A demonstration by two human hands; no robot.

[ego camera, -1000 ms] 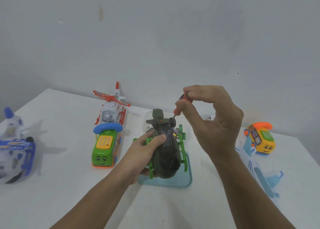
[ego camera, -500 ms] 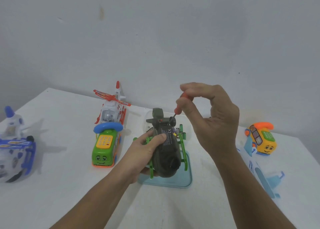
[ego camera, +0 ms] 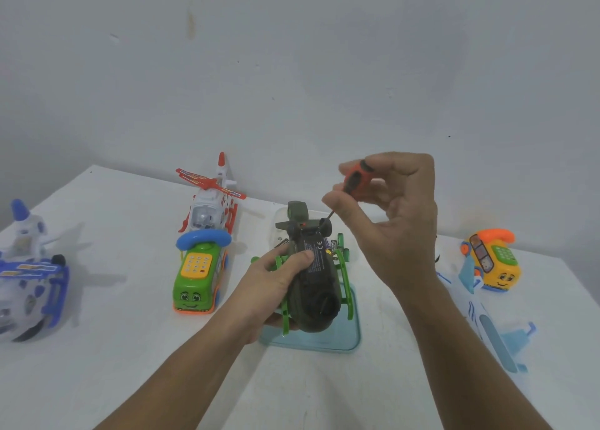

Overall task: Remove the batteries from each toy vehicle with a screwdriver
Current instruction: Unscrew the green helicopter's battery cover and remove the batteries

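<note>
One hand — the left hand — is gripping the dark green plastic helicopter belly-up, so the right hand, pinching the red-and-black screwdriver, is reaching its underside.

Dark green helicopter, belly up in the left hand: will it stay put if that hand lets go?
Probably not: the dark green helicopter has a rounded body, so it would likely roll sideways. It looks like light plastic; the left hand holds it alone. Its thin green skids may flex or snap if pressed.
</note>
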